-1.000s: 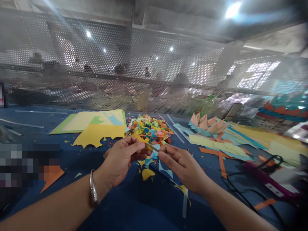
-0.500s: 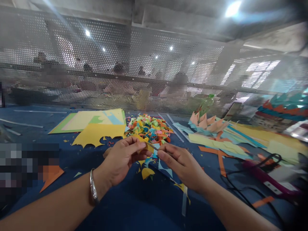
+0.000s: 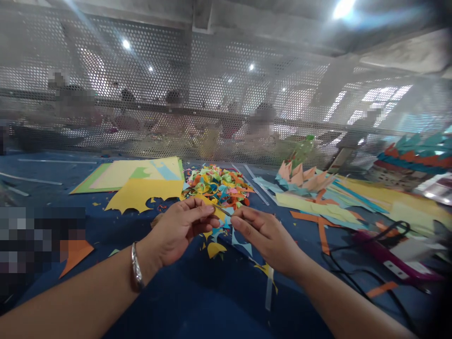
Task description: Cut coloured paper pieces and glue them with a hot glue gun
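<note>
Item 1: left hand (image 3: 176,230), bangle (image 3: 136,266) at the wrist, fingers pinched on a yellow paper scrap (image 3: 217,211), held above the blue table (image 3: 197,301) in front of the scrap heap.

Item 2: right hand (image 3: 263,233), fingertips closed on the scrap's other end.

Item 3: the scrap itself. Judged very light, limp and easily torn or creased; best taken at its 2 ends, as here. Long axis runs roughly left to right between the hands; exact shape too small to tell.

Item 4: loose offcuts (image 3: 215,248) on the table just below.

Item 5: heap of coloured scraps (image 3: 217,183) beyond the hands.

Item 6: yellow sheet (image 3: 144,193), far left.

Item 7: perforated screen (image 3: 212,94), rear.
</note>
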### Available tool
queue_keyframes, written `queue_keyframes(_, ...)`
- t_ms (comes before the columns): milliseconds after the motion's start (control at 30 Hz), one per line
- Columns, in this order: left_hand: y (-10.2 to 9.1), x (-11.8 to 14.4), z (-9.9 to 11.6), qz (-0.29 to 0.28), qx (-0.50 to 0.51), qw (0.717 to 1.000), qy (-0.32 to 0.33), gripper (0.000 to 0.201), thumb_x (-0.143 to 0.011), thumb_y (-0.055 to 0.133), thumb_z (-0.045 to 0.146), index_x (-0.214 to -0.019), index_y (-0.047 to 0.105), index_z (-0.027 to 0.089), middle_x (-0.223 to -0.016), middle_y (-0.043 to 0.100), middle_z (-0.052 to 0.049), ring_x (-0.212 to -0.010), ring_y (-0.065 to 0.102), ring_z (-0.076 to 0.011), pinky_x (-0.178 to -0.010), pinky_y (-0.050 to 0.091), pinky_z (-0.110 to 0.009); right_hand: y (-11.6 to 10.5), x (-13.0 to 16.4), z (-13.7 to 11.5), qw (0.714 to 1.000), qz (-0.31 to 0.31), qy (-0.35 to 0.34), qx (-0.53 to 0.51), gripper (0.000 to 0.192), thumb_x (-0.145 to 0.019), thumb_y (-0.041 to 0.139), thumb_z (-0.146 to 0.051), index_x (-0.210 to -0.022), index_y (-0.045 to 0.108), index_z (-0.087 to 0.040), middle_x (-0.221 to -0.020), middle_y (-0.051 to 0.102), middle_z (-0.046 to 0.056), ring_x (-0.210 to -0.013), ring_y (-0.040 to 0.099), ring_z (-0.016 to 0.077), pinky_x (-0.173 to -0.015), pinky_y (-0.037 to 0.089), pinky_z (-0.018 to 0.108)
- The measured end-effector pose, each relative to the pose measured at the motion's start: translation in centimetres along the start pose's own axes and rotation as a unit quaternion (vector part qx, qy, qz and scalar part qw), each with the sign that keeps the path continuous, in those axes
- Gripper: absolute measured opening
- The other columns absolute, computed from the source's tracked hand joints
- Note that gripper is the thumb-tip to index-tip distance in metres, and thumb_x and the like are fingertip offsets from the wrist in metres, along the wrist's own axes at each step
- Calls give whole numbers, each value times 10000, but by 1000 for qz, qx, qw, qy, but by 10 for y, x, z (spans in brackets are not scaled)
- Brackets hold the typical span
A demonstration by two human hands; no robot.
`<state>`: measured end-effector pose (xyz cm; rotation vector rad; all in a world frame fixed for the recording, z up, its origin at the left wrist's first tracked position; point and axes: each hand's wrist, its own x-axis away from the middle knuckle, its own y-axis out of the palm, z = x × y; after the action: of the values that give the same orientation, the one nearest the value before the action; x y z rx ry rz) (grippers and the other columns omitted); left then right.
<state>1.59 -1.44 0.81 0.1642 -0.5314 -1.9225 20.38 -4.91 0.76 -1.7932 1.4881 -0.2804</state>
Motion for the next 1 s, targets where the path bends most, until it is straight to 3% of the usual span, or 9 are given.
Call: queue_keyframes(1000,2,2,-2,-16,-20,999,-20,153,-699,743,185,-671,600,137,-592,669,-16,-541,582,-67,-539,407,-160,-1,0,1,1000,-10,-9,10,295,-929,379,-390,-728,497,-209,-614,410,-22,-570,382,130,-540,331,262)
